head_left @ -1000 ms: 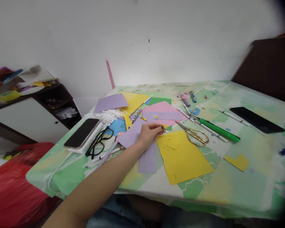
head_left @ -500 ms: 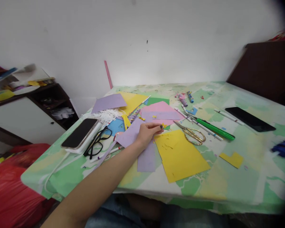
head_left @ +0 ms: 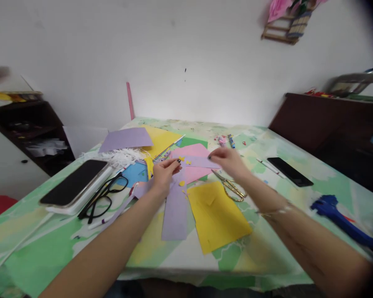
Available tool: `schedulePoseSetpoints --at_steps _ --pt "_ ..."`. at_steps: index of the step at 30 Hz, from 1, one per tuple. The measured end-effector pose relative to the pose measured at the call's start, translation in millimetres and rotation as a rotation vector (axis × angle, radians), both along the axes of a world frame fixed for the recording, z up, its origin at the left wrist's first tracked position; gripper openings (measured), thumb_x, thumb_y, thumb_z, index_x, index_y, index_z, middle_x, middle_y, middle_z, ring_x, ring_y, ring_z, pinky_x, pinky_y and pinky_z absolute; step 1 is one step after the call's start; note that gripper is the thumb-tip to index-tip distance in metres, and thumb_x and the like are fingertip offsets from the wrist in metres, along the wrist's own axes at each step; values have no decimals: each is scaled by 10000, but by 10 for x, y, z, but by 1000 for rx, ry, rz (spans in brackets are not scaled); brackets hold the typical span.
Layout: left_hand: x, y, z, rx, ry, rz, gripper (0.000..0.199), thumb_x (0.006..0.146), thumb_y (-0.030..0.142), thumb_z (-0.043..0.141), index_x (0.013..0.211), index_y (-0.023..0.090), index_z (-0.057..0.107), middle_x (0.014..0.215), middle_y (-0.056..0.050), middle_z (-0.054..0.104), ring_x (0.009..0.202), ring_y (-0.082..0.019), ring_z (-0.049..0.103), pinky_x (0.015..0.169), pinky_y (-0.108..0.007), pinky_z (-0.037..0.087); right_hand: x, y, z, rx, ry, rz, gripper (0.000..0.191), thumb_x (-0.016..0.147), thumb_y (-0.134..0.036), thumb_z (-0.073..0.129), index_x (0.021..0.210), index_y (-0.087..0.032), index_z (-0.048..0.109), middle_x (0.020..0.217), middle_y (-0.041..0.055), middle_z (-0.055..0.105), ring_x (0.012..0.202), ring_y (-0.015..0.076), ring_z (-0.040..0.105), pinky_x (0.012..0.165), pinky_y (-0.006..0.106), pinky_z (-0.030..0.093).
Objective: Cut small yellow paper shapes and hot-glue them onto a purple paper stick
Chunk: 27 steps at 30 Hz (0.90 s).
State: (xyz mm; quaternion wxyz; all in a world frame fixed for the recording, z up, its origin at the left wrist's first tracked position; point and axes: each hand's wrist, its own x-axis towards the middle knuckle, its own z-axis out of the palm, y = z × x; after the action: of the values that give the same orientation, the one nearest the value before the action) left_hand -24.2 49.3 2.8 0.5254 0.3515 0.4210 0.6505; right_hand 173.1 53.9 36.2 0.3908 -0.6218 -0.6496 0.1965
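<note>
My left hand (head_left: 164, 176) is closed in a pinch above a lilac paper strip (head_left: 175, 219), beside small yellow paper scraps (head_left: 182, 183). Whatever its fingertips hold, if anything, is too small to make out. Across from it, my right hand (head_left: 229, 162) is pinched near the right end of another lilac strip (head_left: 200, 162) that lies on pink paper (head_left: 192, 150). I cannot tell whether it grips anything. Just below the right hand, gold-handled scissors (head_left: 233, 189) rest partly open. Closer to me lies a sheet of yellow paper (head_left: 217, 217) with a loose flap on it.
On the left lie black glasses (head_left: 104, 203) and a phone (head_left: 74, 182) on a white block with a cable. White shredded strands (head_left: 124, 156) sit behind. At the right are another phone (head_left: 289, 171), a white pen (head_left: 271, 168) and a blue tool (head_left: 342, 219).
My right hand has come into view from the right and reached over the papers. My left hand keeps its pinch by the scraps. The view has turned rightward.
</note>
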Motion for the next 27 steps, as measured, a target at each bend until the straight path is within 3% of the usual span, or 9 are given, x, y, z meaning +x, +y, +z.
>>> schedulePoseSetpoints --at_steps 4,8,14,17,20,24,27 --pt "-30 20 31 11 -5 18 246 540 220 781 761 122 733 633 -17 685 586 -114 623 629 -257 482 -326 328 -213 -231 -131 -58 282 918 -328 565 1149 -168 591 1169 77 608 981 201 617 834 402 530" --pt "-22 9 48 6 3 3 213 557 232 772 738 127 730 633 -19 686 588 -120 622 635 -266 490 -524 581 -391 -336 -162 -114 304 915 -329 569 1171 -165 576 1191 86 596 1017 212 607 858 428 519" --pt "-13 0 48 -9 36 -22 203 581 247 767 747 135 733 642 -24 689 607 -127 630 642 -264 493 -471 558 -325 -341 -29 -44 304 905 -325 584 1158 -157 588 1185 79 602 984 207 617 813 396 535" --pt "-11 -42 109 -16 65 -54 190 582 253 766 734 144 731 643 -19 684 609 -120 619 621 -245 478 -374 243 -215 -301 99 -9 244 884 -315 608 1044 -133 637 1063 56 652 887 179 636 738 338 540" --pt "38 -233 203 -29 113 -168 151 587 236 765 703 142 739 656 -32 691 606 -113 606 575 -216 449 -234 -335 -132 -272 234 -30 132 793 -246 639 814 -128 694 752 16 681 698 133 623 616 239 490" --pt "171 -784 247 -69 177 -360 97 613 209 764 689 149 756 555 -18 653 548 -103 560 535 -199 430 -75 -1202 -120 -328 373 -106 132 667 -261 638 610 -143 655 502 -16 584 414 90 478 396 212 347" --pt "282 -1276 186 -103 308 -415 36 634 191 739 665 186 756 545 5 637 506 -91 534 498 -185 424 -13 -1617 -186 -392 451 -168 168 675 -285 593 596 -144 638 452 -18 557 319 76 406 335 215 289"
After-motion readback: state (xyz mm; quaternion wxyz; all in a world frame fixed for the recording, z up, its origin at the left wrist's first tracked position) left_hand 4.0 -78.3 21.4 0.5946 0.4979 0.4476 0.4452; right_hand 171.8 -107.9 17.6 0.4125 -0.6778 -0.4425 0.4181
